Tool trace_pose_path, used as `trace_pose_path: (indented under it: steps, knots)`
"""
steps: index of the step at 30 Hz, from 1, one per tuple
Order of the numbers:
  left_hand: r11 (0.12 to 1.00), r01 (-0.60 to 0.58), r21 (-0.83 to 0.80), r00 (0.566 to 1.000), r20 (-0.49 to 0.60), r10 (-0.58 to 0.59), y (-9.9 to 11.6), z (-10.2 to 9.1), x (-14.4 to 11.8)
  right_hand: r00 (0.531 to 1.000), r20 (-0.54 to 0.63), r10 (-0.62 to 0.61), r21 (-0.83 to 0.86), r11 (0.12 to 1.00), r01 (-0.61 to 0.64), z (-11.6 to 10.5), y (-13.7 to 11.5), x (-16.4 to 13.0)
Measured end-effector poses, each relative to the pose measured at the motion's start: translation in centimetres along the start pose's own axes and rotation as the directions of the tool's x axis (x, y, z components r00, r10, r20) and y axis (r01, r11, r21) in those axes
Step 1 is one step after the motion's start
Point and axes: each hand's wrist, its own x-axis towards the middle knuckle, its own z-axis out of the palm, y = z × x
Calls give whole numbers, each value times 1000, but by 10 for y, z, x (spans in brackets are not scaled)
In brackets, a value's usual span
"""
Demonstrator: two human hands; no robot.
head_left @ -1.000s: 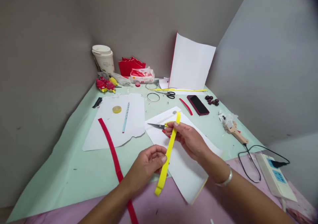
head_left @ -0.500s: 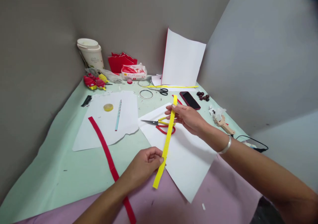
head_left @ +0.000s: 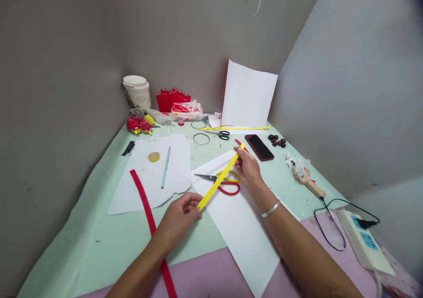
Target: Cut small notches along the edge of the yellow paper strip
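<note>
A yellow corrugated paper strip point(head_left: 220, 178) stretches between my two hands above the table. My left hand point(head_left: 181, 214) pinches its near end. The far end is pinched by my right hand point(head_left: 247, 168), which wears a silver bracelet. Below the strip, red-and-yellow-handled scissors point(head_left: 222, 183) lie on a white paper sheet point(head_left: 238, 218). A long red corrugated strip point(head_left: 145, 210) lies on the green table cover point(head_left: 99, 236), just left of my left hand.
Another white sheet point(head_left: 155, 170) carries a tape roll point(head_left: 154, 157) and a pencil point(head_left: 165, 161). Farther back are black scissors point(head_left: 220, 134), a ring point(head_left: 201, 139), a phone point(head_left: 259, 147), beads point(head_left: 276, 141), a cup point(head_left: 137, 91) and an upright white card point(head_left: 249, 95). A glue gun point(head_left: 307, 178) and power strip point(head_left: 361, 240) lie right.
The yellow strip has been pulled taut and tilted more toward level. My left hand slid to its near end, so no tail hangs below. The camera view shifted slightly.
</note>
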Motion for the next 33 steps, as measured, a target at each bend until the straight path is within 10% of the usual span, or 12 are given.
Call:
trace_pose_path:
  steps: [33]
  knots:
    - [927,-193,-322,873,-488,12,4,-55,8,986,-164,15,152,988,10,-18,20,8]
